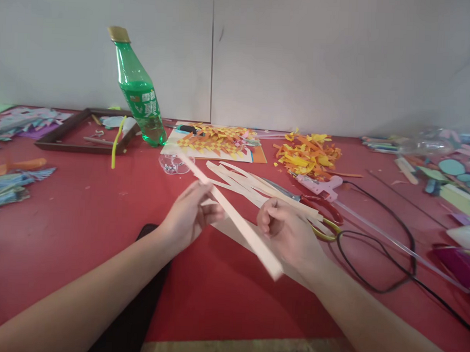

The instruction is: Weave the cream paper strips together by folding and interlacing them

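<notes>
A long pale paper strip (243, 230) slants through the air from upper left to lower right. My left hand (191, 213) pinches it near its upper part. To the right of the strip, my right hand (287, 231) has its fingers curled; whether anything small is in them is hidden. Behind the hands, several cream strips (238, 184) lie in a loose pile on the red table (211, 288). Scissors with red and yellow handles (327, 230) lie beside my right hand, partly under the strips. A larger pale sheet (233, 230) lies below the held strip.
A green bottle (139, 98) stands tilted in view at the back left, beside a brown frame (51, 139). Orange and yellow paper pieces (308, 155) lie behind a pink glue gun (321, 186). Its black cable (410, 238) loops at the right. A dark object (138, 301) is under my left forearm.
</notes>
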Demonstrator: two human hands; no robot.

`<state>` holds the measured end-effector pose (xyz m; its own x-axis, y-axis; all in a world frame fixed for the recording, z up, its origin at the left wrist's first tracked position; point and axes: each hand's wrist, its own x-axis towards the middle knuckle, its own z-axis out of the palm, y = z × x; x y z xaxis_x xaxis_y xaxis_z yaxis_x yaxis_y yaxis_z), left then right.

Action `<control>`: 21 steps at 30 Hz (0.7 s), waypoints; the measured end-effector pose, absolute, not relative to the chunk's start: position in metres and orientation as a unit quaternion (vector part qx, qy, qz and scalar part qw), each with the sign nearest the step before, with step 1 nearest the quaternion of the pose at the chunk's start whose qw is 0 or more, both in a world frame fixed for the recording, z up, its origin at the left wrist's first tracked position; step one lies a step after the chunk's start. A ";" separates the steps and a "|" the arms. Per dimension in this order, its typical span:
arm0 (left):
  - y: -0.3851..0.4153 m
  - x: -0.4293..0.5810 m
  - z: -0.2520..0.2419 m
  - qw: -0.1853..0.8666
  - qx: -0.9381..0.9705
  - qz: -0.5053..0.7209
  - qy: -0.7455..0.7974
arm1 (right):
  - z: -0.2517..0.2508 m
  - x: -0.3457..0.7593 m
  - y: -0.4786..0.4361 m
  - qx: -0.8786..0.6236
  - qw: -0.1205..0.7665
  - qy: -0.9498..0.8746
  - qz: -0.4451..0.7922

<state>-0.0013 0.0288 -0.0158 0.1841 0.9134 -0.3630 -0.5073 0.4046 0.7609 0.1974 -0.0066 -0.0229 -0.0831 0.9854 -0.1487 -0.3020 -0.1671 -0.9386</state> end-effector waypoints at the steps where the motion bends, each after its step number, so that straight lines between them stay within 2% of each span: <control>1: 0.024 0.001 -0.014 0.760 0.292 0.426 0.394 | -0.023 0.196 -0.007 -0.451 0.509 -0.392 0.620; 5: 0.008 0.003 -0.009 0.819 0.470 0.130 0.303 | -0.025 0.185 -0.013 -0.442 0.471 -0.396 0.653; 8: 0.006 0.003 -0.010 0.814 0.511 0.063 0.271 | -0.023 0.181 -0.017 -0.446 0.455 -0.363 0.680; 10: 0.007 0.004 -0.011 0.802 0.513 0.096 0.292 | -0.021 0.182 -0.017 -0.459 0.450 -0.368 0.671; 16: 0.013 0.005 -0.013 0.731 0.466 0.321 0.381 | -0.015 0.191 -0.016 -0.497 0.375 -0.499 0.603; 21: 0.016 0.003 -0.014 0.727 0.421 0.380 0.387 | -0.013 0.189 -0.019 -0.468 0.362 -0.508 0.626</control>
<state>0.0032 0.0158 -0.0143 0.4118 0.8783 -0.2430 -0.2276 0.3573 0.9058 0.1888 -0.0190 -0.0133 -0.3012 0.9283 -0.2179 0.0227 -0.2215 -0.9749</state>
